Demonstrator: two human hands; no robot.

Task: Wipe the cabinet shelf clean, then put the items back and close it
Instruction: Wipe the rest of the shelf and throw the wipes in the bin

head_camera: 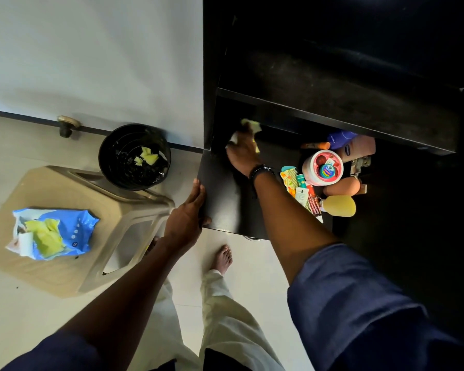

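My right hand (243,155) presses a yellow-and-white wipe (248,127) against the far left of the black cabinet shelf (223,194). My left hand (186,214) grips the shelf's front left edge. Toiletries are bunched at the shelf's right side: a white jar with a pink lid (322,167), a blue Nivea bottle (342,139), a yellow bottle (339,206), a comb (289,178) and tubes. The cabinet stands open, with a dark upper shelf (332,113) above.
A beige plastic stool (113,210) on my left carries an open blue wipes packet (54,232). A black bin (134,156) with used yellow wipes stands by the white wall. My bare foot (223,259) is on the tiled floor below the shelf.
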